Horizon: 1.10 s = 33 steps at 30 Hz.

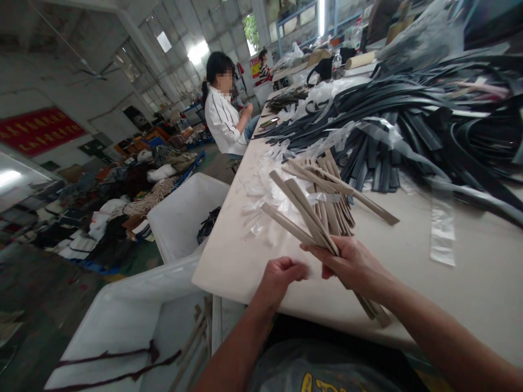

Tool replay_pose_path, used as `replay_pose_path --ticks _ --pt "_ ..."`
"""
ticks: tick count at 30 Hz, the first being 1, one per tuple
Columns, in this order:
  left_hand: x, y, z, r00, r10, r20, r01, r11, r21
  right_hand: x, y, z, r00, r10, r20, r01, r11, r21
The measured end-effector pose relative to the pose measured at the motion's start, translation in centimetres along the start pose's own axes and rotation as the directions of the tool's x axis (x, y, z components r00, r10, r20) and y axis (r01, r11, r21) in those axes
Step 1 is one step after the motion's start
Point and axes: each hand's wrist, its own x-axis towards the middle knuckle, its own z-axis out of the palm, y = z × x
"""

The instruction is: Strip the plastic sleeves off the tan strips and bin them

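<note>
My right hand (350, 262) is closed around a small bunch of tan strips (300, 209) that fan out up and to the left over the pale table (482, 261); their lower ends stick out below my wrist. My left hand (281, 275) hovers just left of it with the fingers curled into a loose fist, and I cannot see anything in it. Behind the held strips lies a loose pile of more tan strips (339, 188) mixed with clear plastic wrappers (265, 190).
A big heap of black straps (429, 120) covers the far right of the table. A white bin (122, 326) with a few strips sits at lower left, another white bin (183, 212) behind it. A person in a white shirt (224, 122) sits at the table's far end.
</note>
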Motion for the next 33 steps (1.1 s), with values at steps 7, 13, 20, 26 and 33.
replay_pose_path --ticks 7,13,20,26,33 --pt "1.3 0.3 0.6 0.994 -0.040 -0.099 -0.008 0.898 -0.441 -6.5 4.7 -3.6 0.977 0.213 0.001 -0.213 0.977 -0.027" --pt "2.0 1.3 1.5 0.996 -0.035 -0.087 -0.008 0.890 -0.456 -10.4 9.9 -1.9 0.986 0.165 0.031 -0.164 0.986 -0.027" --pt "1.7 2.0 1.7 0.999 -0.042 -0.027 0.030 0.933 -0.360 -9.9 8.8 -1.6 0.998 -0.002 0.062 0.003 1.000 -0.018" --pt "1.6 2.0 1.3 0.998 -0.050 -0.029 0.039 0.949 -0.314 -9.5 9.0 -1.5 0.999 0.020 0.051 -0.017 0.998 -0.058" --pt "1.1 0.5 2.4 1.000 -0.001 -0.015 -0.002 0.987 -0.158 -8.1 8.0 -0.5 0.999 0.038 -0.014 -0.038 0.999 -0.032"
